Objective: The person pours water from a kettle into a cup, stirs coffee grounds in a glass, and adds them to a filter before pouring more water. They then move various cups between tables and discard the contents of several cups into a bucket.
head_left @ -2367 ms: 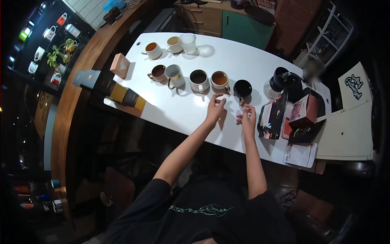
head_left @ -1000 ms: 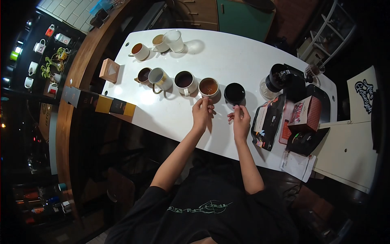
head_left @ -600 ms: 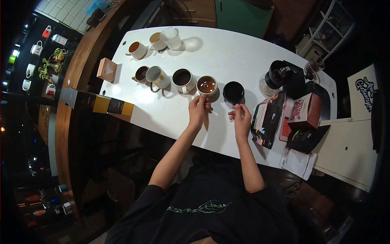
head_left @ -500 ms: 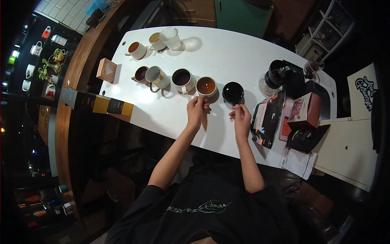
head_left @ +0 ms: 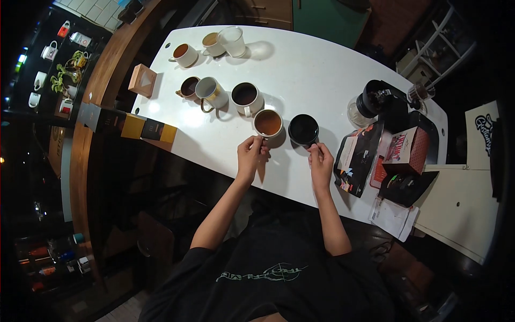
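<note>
My left hand (head_left: 252,154) pinches the handle of a white cup (head_left: 269,124) with amber-brown liquid. A black cup (head_left: 303,130) with dark contents is beside it on the right, its near side gripped by the closed fingers of my right hand (head_left: 320,160). Left of the amber cup stands a white mug (head_left: 247,99) with dark liquid. Further left are a white and gold mug (head_left: 212,93) and a small brown cup (head_left: 190,88). All these sit on or just over the white table (head_left: 300,59); exact contact under the two held cups is hidden.
At the table's back left are two mugs (head_left: 185,55) (head_left: 213,45) and a clear cup (head_left: 234,42). A pink box (head_left: 142,80) and yellow-black boxes (head_left: 148,130) line the left edge. To the right are a dark coffee bag (head_left: 359,155), a red box (head_left: 406,151) and a grinder (head_left: 370,99).
The amber cup has moved left and nearer to me with my left hand. The black cup has shifted slightly towards me, and my right hand now grips it. The view has shifted a little.
</note>
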Available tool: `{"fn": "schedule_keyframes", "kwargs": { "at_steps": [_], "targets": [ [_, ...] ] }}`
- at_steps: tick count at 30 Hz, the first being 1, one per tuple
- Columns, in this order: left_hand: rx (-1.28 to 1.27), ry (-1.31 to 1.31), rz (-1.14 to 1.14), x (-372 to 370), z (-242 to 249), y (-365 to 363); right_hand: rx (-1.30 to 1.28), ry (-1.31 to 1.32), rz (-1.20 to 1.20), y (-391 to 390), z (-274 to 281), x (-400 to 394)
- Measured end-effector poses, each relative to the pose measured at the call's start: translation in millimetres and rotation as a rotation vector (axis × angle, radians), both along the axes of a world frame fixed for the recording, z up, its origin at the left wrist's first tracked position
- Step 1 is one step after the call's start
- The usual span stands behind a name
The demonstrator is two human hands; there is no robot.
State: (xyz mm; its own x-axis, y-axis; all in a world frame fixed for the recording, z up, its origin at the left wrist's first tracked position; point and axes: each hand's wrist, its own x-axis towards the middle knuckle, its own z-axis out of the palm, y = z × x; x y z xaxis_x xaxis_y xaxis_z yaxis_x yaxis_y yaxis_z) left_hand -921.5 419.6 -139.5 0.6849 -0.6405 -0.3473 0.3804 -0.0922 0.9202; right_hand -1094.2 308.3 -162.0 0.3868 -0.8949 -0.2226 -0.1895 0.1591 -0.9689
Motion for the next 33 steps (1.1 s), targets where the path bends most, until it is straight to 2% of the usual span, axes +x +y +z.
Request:
{"fn": "schedule_keyframes", "kwargs": {
  "at_steps": [7, 20, 26, 33],
  "targets": [
    [0.027, -0.071, 0.06, -0.6, 10.9, 51.9, 0.068, -0.169, 0.144, 17.7, 34.4, 0.2],
    [0.095, -0.163, 0.416, -35.3, 44.6, 190.5, 0.137, -0.129, 0.571, 83.5, 66.1, 21.3],
    [0.119, -0.152, 0.644, -80.4, 57.2, 279.6, 0.087, -0.06, 0.855, 142.1, 80.0, 31.2],
    [0.144, -0.125, 0.895, -176.2, 62.0, 402.4, 0.049, -0.107, 1.146, 253.6, 85.4, 14.1]
  ]
}}
